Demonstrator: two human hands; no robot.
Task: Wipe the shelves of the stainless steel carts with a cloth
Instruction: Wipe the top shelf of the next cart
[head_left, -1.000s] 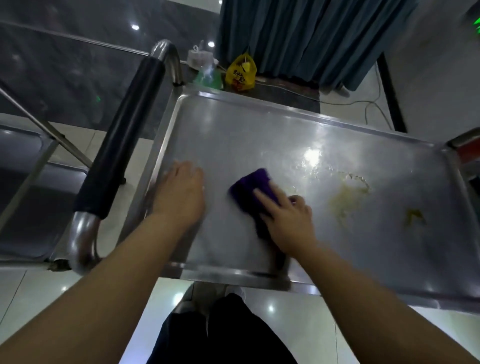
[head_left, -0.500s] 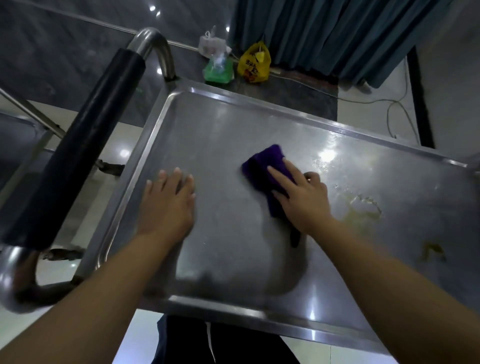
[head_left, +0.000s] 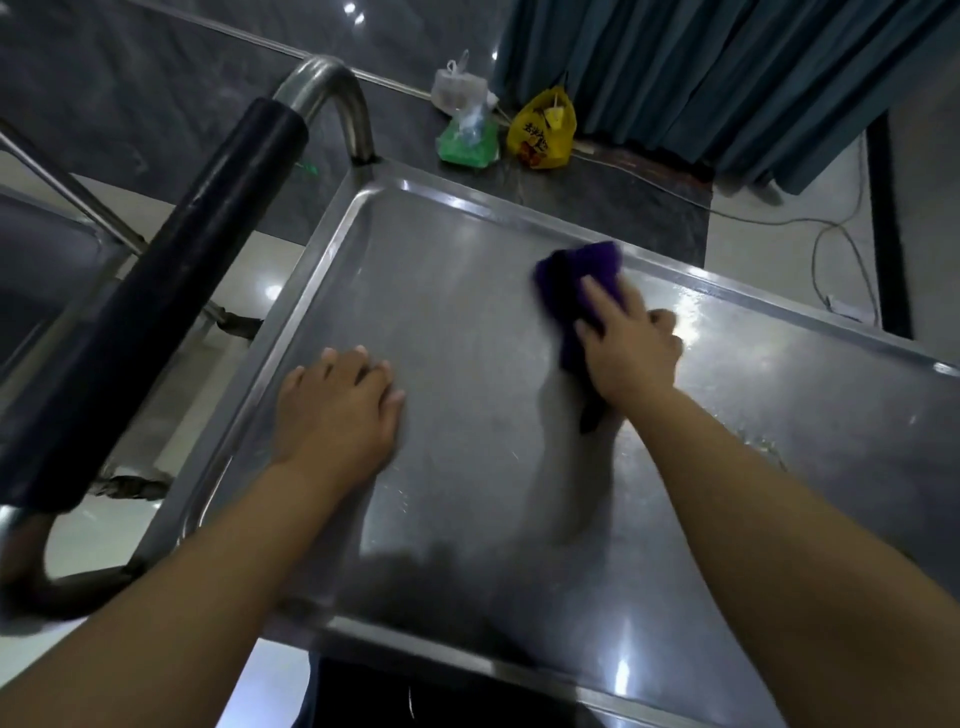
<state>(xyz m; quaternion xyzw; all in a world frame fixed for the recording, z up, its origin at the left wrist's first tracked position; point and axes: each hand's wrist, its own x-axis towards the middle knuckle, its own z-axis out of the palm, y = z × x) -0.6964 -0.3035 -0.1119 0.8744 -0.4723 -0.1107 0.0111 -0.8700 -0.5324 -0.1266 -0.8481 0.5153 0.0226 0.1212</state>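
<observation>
Near the far rim of the cart's top shelf (head_left: 441, 322): purple cloth (head_left: 582, 275), bunched, flat on the steel. Pressed down by the right hand (head_left: 631, 353), fingers laid straight across it, not curled round it; dark tail of fabric trailing from beneath the palm. Braced by the left hand (head_left: 337, 410), spread flat and empty on bare metal nearer the black-sleeved handle (head_left: 171, 291).

Looks about midway through this shelf. Dull, even sheen across the left and middle parts, likely already wiped. Faint speckled residue (head_left: 763, 447) toward the right side, beside the right forearm, apparently untouched, with much of that end out of view. Cannot tell the state of any lower shelves, hidden beneath.

Off to the left, part of a second steel cart (head_left: 47, 270), no sign of wiping visible on it. Beyond, on the dark floor strip, a yellow bag (head_left: 543, 130), a green bag (head_left: 467, 143) and a whitish bag (head_left: 460, 88), backed by a teal curtain (head_left: 701, 78).
</observation>
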